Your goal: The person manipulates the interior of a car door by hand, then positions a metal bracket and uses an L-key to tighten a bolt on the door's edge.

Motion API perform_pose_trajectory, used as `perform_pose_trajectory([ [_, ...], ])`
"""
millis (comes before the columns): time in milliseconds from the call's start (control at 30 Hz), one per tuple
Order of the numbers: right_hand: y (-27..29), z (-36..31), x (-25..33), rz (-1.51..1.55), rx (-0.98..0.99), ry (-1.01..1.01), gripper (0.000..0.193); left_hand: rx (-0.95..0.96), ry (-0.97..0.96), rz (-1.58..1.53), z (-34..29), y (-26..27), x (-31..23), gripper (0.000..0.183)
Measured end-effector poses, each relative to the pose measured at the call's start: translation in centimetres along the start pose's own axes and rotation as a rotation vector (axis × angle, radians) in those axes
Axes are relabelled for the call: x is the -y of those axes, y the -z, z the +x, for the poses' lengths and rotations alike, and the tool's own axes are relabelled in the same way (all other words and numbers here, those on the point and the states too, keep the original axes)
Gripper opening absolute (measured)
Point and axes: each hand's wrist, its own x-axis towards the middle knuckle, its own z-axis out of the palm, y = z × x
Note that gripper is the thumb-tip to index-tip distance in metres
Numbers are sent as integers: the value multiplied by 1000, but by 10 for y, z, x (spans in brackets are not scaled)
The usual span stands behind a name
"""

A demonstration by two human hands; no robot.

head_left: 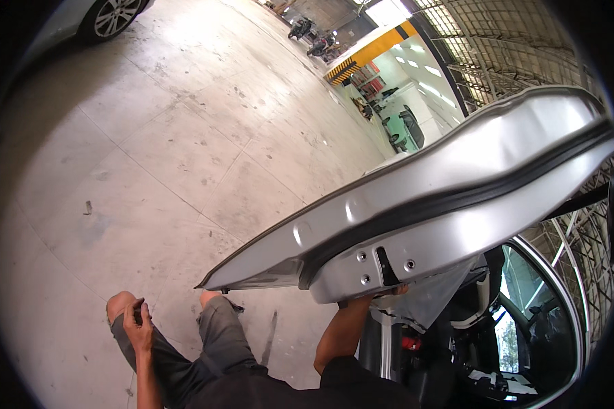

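Note:
My left hand (138,330) is held over my left knee, fingers bent in toward the thumb. Whatever it may pinch is too small to make out. A silver car door (416,198) stands open across the right side, its edge toward me. Along it runs a black rubber seal (416,204), and near the bottom sits a door latch (387,266) with screws around it. My right hand (401,290) reaches behind the door's edge below the latch; most of its fingers are hidden there. Beside it hangs a clear plastic sheet (433,300) on the door's inner side.
The car's dark interior and window frame (546,320) lie at the lower right. Pale concrete floor (184,150) spreads to the left. Another car's wheel (114,17) shows at the top left. Farther off are motorcycles (314,41) and a yellow beam (368,51) with black stripes.

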Motion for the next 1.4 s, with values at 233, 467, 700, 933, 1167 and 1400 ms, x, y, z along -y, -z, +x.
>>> perform_pose_trajectory([
  [233, 7, -11, 5, -33, -39, 3, 81, 12, -210, 161, 2, -11, -20, 20],
  [467, 2, -9, 0, -15, -45, 3, 80, 77, -203, 268, 7, -10, -26, 24],
  [700, -3, -2, -14, 53, -17, 19, 80, 38, -210, 308, 8, -5, -30, 24],
  [933, -9, -1, -12, 160, 30, 119, 79, 84, -324, 454, 2, -21, 9, 20],
  [1167, -56, 15, -32, 310, 205, 66, 79, -38, -296, 333, 6, -4, -23, 20],
  [1400, -93, 16, -11, 256, 369, -185, 65, -248, -78, 1101, -24, 32, 1, 63],
])
